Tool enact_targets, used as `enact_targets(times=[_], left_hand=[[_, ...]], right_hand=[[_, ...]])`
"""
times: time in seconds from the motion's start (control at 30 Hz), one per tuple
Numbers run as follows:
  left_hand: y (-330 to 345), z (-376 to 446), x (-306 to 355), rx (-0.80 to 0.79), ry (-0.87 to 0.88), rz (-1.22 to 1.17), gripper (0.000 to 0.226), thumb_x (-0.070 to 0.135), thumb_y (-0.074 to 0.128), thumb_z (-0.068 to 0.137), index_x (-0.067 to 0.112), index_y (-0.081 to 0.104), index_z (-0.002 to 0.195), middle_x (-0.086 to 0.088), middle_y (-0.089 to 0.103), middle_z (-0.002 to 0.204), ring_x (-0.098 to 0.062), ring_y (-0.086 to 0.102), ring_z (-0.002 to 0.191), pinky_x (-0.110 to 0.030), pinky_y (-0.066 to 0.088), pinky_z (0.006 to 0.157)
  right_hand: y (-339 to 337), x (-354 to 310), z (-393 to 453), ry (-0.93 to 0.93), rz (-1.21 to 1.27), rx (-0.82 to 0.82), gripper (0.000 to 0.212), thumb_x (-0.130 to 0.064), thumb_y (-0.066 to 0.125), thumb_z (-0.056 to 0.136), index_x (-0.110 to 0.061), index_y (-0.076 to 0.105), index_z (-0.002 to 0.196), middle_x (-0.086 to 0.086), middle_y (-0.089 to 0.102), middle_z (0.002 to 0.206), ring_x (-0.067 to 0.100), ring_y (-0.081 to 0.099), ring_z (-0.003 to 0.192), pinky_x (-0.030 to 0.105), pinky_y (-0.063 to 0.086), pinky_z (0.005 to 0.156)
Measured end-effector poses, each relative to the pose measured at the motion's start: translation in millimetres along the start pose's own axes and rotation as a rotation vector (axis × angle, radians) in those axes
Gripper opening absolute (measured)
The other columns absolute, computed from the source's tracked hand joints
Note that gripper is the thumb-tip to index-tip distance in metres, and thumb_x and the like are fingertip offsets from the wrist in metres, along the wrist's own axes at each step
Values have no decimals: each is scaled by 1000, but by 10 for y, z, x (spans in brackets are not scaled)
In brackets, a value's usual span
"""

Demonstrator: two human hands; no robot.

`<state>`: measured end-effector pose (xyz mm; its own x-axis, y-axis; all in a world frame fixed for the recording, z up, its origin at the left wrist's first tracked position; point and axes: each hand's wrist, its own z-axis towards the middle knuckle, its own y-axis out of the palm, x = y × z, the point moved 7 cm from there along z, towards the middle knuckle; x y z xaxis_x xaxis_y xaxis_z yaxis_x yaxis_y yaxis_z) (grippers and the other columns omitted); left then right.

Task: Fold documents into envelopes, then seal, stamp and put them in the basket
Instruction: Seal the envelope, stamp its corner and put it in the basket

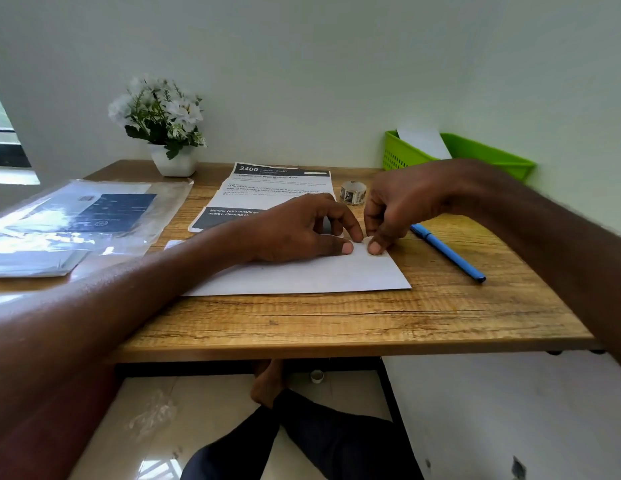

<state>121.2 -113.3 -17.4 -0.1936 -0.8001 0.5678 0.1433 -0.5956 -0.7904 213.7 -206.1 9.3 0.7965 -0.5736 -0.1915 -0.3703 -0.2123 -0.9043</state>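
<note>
A white envelope lies flat on the wooden table. My left hand rests on its upper part, thumb and forefinger pressing near the top right corner. My right hand meets it there, thumb and fingers pinching a small pale stamp at that corner. A roll of stamps stands just behind the hands. A printed document lies behind the envelope, partly under my left hand. The green basket at the back right holds a white envelope.
A blue pen lies to the right of the envelope. A clear plastic sleeve with papers covers the table's left side. A white pot of flowers stands at the back left. A leg and foot show under the table.
</note>
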Motion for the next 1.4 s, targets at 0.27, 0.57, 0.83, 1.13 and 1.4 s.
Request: enact_targets(times=[0.27,0.57,0.83,1.13,1.4], left_hand=[[-3,-15,26,12,24,24,17,26,75,95,22,72,112,-2,64,103,-29,58,95,-38,49,82],[21,-23,114,-35,47,123,31,29,68,100,33,73,130,-3,58,114,-23,57,108,-44,48,97],[-5,-51,76,-57,47,122,34,28,69,99,29,71,133,0,60,120,-18,57,115,-43,44,105],[-24,-28,16,-36,75,304,34,39,59,104,44,64,137,10,53,124,-11,45,120,-46,27,111],[23,-13,-27,-12,170,405,32,41,54,106,42,66,136,13,52,124,1,38,112,-34,21,94]], right_hand=[[-9,34,109,141,-188,6,49,-41,81,82,-7,65,113,4,71,79,13,66,66,22,47,53],[-42,136,162,107,-4,-32,22,-26,84,81,-13,67,86,5,68,78,15,65,67,26,53,61],[-36,186,115,114,23,109,17,-27,69,97,-14,68,85,4,68,74,14,65,63,25,51,57],[-7,120,-223,26,-201,468,32,-54,75,85,-24,66,76,-7,65,77,16,63,83,26,36,58],[130,125,-350,-9,-166,427,41,-68,70,80,-28,63,77,-9,60,81,8,54,77,27,35,59]])
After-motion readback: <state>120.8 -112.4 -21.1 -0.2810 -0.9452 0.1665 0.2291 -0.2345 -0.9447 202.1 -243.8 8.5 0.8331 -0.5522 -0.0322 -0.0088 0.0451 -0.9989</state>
